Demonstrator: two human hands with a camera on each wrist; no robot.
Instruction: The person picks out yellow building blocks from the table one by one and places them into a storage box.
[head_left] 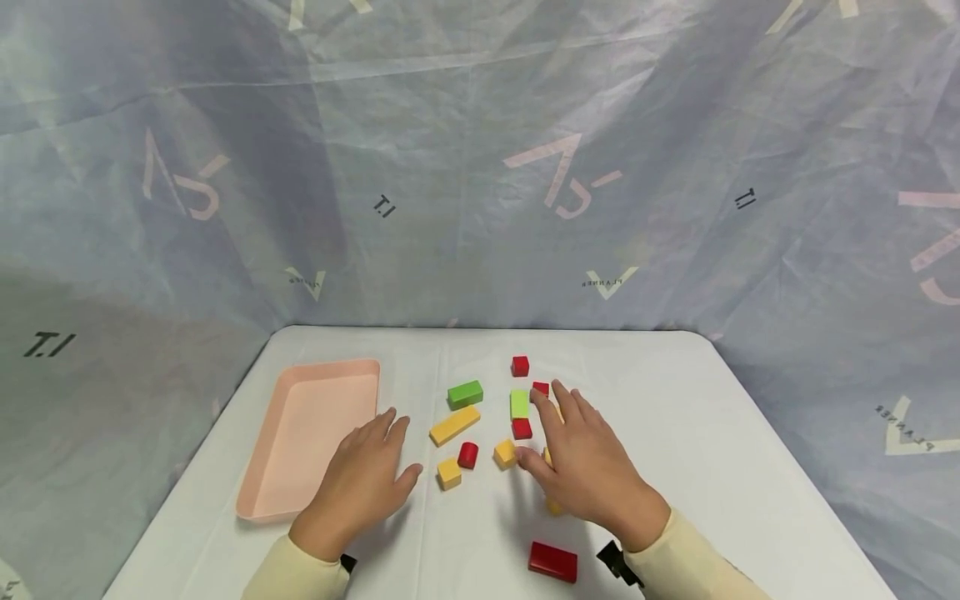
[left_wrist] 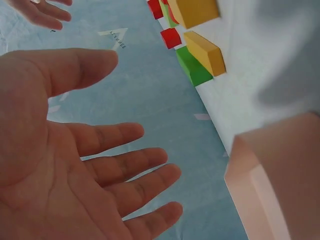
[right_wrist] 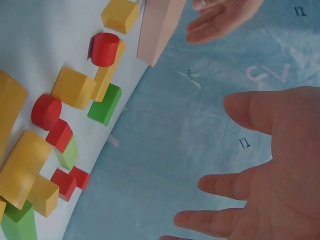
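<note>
My left hand (head_left: 365, 475) is held in the air over the tray's near right corner, fingers spread, and grips nothing. To its right lie a yellow cube (head_left: 449, 474), a red cylinder (head_left: 468, 455), a long yellow block (head_left: 454, 426) and a green block (head_left: 465, 395). Over the blocks on the right hovers my right hand (head_left: 585, 458), with its fingers apart and nothing in them. It partly hides several yellow blocks. Left of its thumb sits another yellow cube (head_left: 505, 454). Past its fingertips are a light green block (head_left: 519, 405) and a red cube (head_left: 522, 428).
A shallow pink tray (head_left: 258, 467) stands on the left of the white table (head_left: 720, 450). A dark red block (head_left: 552, 562) lies near the front, and one red cube (head_left: 520, 367) sits farthest back. Grey printed fabric (head_left: 465, 167) hangs behind and at both sides.
</note>
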